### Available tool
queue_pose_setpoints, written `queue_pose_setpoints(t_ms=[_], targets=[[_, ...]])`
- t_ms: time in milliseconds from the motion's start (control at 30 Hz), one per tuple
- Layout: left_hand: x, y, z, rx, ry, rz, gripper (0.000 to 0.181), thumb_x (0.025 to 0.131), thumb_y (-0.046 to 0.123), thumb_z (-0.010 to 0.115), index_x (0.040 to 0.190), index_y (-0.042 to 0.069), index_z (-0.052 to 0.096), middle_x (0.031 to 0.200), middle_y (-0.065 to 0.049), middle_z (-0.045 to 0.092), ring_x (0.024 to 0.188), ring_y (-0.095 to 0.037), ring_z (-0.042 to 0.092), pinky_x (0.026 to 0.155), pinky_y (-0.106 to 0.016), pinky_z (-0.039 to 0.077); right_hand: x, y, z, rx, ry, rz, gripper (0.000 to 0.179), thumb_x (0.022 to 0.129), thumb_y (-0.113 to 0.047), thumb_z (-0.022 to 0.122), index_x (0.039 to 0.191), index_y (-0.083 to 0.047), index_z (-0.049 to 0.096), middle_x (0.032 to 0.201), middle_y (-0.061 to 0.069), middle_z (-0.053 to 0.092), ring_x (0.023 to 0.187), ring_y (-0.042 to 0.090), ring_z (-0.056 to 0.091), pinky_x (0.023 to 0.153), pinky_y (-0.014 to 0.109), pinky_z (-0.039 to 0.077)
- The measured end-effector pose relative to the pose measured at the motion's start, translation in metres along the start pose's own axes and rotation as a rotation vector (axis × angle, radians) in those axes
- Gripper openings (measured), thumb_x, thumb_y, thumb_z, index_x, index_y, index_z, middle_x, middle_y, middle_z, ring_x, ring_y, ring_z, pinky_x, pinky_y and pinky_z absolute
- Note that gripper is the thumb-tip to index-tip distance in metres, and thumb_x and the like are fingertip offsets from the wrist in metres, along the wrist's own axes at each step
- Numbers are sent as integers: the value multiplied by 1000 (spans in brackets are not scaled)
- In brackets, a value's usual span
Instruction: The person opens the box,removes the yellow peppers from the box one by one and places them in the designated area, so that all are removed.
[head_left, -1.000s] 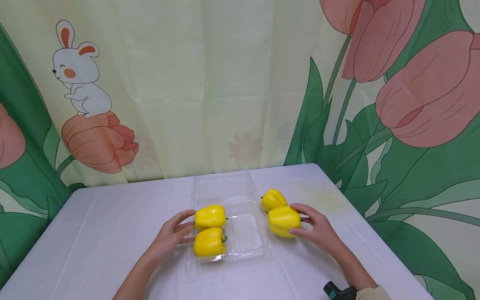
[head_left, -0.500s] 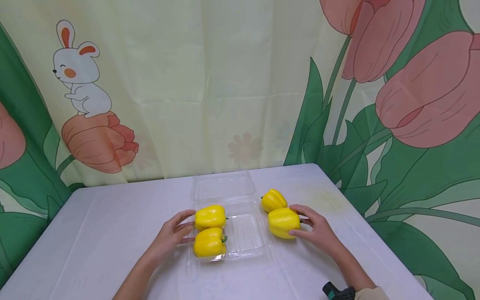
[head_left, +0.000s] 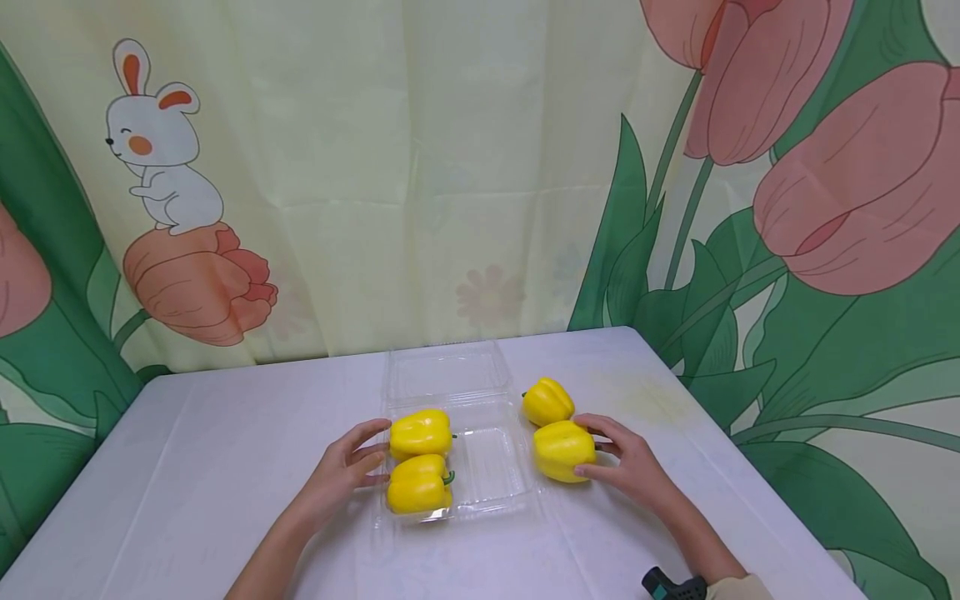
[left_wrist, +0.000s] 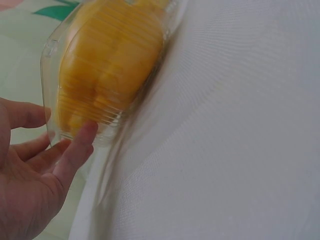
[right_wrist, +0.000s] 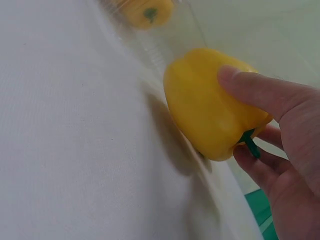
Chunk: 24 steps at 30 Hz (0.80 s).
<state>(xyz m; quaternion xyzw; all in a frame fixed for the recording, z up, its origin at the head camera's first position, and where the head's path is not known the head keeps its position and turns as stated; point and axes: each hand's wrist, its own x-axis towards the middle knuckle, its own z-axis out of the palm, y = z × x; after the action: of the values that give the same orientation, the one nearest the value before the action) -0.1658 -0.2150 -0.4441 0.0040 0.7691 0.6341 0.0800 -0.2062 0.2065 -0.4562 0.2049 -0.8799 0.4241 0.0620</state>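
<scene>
Behind everything hangs a printed curtain [head_left: 480,167], with the desk [head_left: 247,467] before it under a white cloth. On the desk sits your clear container [head_left: 491,467], its lid [head_left: 448,372] laid back on the far side. Your left hand [head_left: 347,462] is at the container's left wall, its fingers [left_wrist: 80,142] loosely spread and touching the plastic, not wrapped round it. Keep that contact light; the thin wall would probably bend under a hard push.

Your right hand [head_left: 630,465] holds a yellow pepper [head_left: 564,451] from the stem end, fingers about as wide apart as the fruit, thumb [right_wrist: 260,90] along its side. That pepper is just beside the container's right edge, with another pepper [head_left: 547,402] behind it on the desk. 2 more, a far pepper [head_left: 420,433] and a near pepper [head_left: 418,487], lie inside the container's left side. The smooth skin may well slip, so an even hold on both sides should serve you best; if you bring the pepper across, lift it well over the rim.

You can't tell whether the held pepper touches the desk or the pepper behind it. Some right fingertips are hidden behind the fruit, the container's transparent edges are faint, and the left wrist view cuts off its contents at the top. Smallest is the green stem [right_wrist: 250,143], tucked among your right fingers.
</scene>
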Motion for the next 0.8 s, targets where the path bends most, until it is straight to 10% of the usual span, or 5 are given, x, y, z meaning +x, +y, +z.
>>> queue_pose_setpoints(t_ms=[800], targets=[[4, -5, 1, -2, 22, -11, 48, 97, 11, 55, 142, 15, 42, 152, -11, 39, 134, -35, 47, 87, -38, 59, -1, 0, 7, 37, -31, 34, 67, 75, -29, 82, 134, -11, 54, 137, 9, 56, 120, 29, 56, 92, 27, 56]])
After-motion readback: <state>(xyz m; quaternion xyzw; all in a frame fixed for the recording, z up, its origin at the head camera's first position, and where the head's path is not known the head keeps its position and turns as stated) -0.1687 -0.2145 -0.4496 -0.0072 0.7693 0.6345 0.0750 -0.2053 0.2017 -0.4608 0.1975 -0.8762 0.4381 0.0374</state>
